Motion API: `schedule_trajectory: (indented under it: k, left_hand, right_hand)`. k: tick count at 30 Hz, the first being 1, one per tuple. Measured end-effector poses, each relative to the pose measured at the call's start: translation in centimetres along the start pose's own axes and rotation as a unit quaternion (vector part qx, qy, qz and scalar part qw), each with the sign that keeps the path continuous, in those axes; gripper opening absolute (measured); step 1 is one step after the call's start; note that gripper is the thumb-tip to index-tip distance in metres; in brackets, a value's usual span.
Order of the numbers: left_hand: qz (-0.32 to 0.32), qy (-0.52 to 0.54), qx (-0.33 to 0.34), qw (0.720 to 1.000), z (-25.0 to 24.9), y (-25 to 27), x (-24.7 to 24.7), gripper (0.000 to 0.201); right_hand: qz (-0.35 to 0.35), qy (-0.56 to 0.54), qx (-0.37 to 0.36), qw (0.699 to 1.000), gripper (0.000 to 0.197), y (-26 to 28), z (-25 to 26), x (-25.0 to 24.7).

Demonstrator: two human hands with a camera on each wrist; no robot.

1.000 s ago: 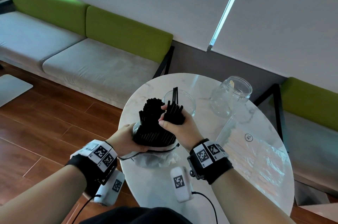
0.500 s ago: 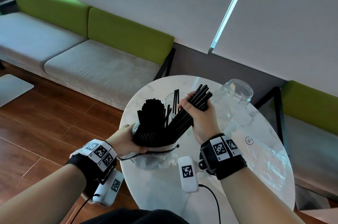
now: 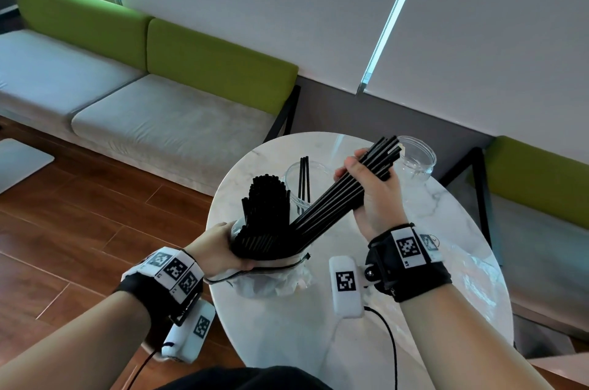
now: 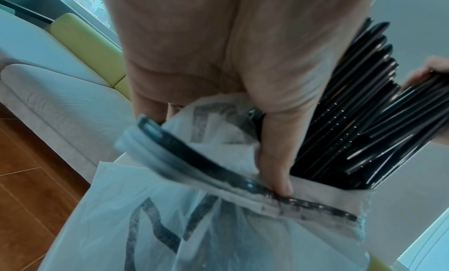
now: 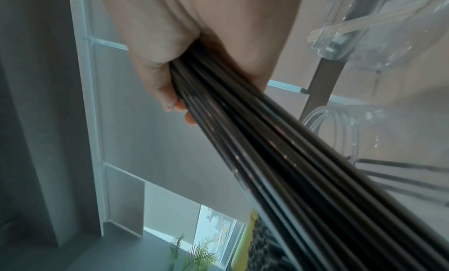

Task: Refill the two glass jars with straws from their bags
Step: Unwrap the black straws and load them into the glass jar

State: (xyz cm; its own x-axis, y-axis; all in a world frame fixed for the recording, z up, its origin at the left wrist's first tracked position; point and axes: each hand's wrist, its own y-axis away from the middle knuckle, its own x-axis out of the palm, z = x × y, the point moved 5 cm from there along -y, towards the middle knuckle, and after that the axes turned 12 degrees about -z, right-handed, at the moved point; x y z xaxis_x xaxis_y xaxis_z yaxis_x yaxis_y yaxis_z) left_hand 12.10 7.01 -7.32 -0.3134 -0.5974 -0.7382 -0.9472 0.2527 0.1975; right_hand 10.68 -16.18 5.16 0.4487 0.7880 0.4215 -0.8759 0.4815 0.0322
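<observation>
Black straws coming out of their bag, at the table's left edge.
The left hand [image 3: 220,247] gripped the zip bag [image 4: 218,227] with its black straws [image 3: 264,217]; the right hand [image 3: 376,195] clenched a drawn-out bundle [image 3: 338,201] beside the near glass jar [image 3: 294,177].

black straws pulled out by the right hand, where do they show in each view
Head: the handful of thin black plastic straws slants across the centre, from the bag up to the right hand.
Left wrist: at the right edge, fanning away from the straws left in the bag.
Right wrist: a diagonal from the hand's grip to the lower right.
Shared landmark: the crinkled white plastic bag.
</observation>
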Motion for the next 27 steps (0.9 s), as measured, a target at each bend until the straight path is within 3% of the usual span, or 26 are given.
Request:
schedule_trajectory:
  k: [2,5,10,18,22,27]
  left_hand:
    - [0.003,0.000,-0.002,1.000,-0.3,0.1,-0.1,0.063]
    - [0.014,-0.011,0.007,1.000,-0.6,0.2,-0.2,0.070]
    - [0.004,-0.023,0.008,1.000,-0.7,0.4,-0.5,0.034]
    - [-0.018,0.000,-0.017,1.000,-0.4,0.4,-0.5,0.026]
    - [-0.023,-0.010,-0.017,1.000,-0.2,0.3,-0.4,0.030]
    - [-0.029,-0.037,-0.016,0.999,-0.2,0.0,-0.6,0.034]
  right_hand:
    - [-0.018,-0.020,0.009,1.000,0.017,-0.2,0.2,-0.9]
    - [-0.049,-0.067,0.011,0.996,0.018,-0.9,0.9,-2.2]
    - [-0.122,-0.126,-0.010,0.984,0.020,-2.5,3.7,-4.2]
    - [-0.157,-0.146,-0.094,0.972,0.019,-4.1,6.4,-3.0]
    - [-0.151,-0.035,-0.152,0.976,0.023,-5.0,5.1,-0.7]
    - [-0.077,0.217,-0.094,0.969,0.016,-6.1,-1.2,0.0]
